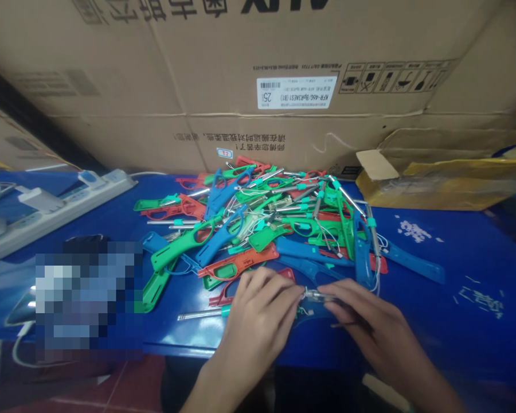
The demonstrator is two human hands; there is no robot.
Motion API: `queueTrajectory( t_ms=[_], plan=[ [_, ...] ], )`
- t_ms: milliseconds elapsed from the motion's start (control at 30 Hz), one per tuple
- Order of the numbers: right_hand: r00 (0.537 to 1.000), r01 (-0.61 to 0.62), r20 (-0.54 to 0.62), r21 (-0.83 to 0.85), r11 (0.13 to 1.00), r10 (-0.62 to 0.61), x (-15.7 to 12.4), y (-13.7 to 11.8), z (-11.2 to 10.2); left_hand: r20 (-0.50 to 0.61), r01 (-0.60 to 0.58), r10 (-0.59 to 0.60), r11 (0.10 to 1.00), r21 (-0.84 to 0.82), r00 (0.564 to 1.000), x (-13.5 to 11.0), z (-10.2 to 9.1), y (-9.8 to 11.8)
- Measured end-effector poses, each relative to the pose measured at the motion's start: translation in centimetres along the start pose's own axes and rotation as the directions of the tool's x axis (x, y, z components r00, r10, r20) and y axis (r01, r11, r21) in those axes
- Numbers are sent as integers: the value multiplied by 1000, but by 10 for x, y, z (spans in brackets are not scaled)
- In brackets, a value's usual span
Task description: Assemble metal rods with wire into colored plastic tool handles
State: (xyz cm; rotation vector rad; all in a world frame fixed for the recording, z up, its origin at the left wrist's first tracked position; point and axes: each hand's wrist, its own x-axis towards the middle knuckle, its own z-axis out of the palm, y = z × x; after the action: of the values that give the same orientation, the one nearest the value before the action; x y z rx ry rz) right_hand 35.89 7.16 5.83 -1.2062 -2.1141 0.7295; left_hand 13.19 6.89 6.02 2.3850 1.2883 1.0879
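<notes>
Between my two hands, above the table's front edge, is a small clear lighter part (315, 295) with a metallic look. My right hand (361, 310) pinches it between thumb and fingers. The fingertips of my left hand (264, 304) are closed at its left end; what exactly they grip is too small to make out. Beyond my hands lies a heap of lighter pieces: green handle shells (184, 244), blue handle shells (223, 232), red handle shells (241, 261) and metal tubes with teal collars. One metal lighter tube (202, 315) lies just left of my left hand.
A large cardboard box (189, 92) stands behind the heap on the blue table (438, 332). At left are a white power strip (86, 198) and a blurred-out device. An open yellow-taped carton (438, 183) and small white bits (415, 230) are at right.
</notes>
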Motion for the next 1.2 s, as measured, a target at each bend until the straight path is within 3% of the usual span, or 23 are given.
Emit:
queueTrajectory(
  t_ms=[167,400,567,767,1200],
  plan=[
    [998,54,-31,-94,994,-57,-2,1,-1,-2,32,-32,999,-32,999,-6,-14,2],
    [996,85,-9,-226,970,-89,-3,2,1,33,55,-57,997,44,998,-37,-38,-6],
    [997,69,-8,-213,975,-72,-4,2,0,84,37,-43,996,76,996,-43,-37,-16],
    [998,64,-17,-111,992,-66,-1,-3,-4,41,63,-66,995,75,997,-42,-32,-16],
    [996,90,14,-133,987,-89,1,-4,-3,103,32,-42,995,97,994,-41,-32,-15]
  ],
)
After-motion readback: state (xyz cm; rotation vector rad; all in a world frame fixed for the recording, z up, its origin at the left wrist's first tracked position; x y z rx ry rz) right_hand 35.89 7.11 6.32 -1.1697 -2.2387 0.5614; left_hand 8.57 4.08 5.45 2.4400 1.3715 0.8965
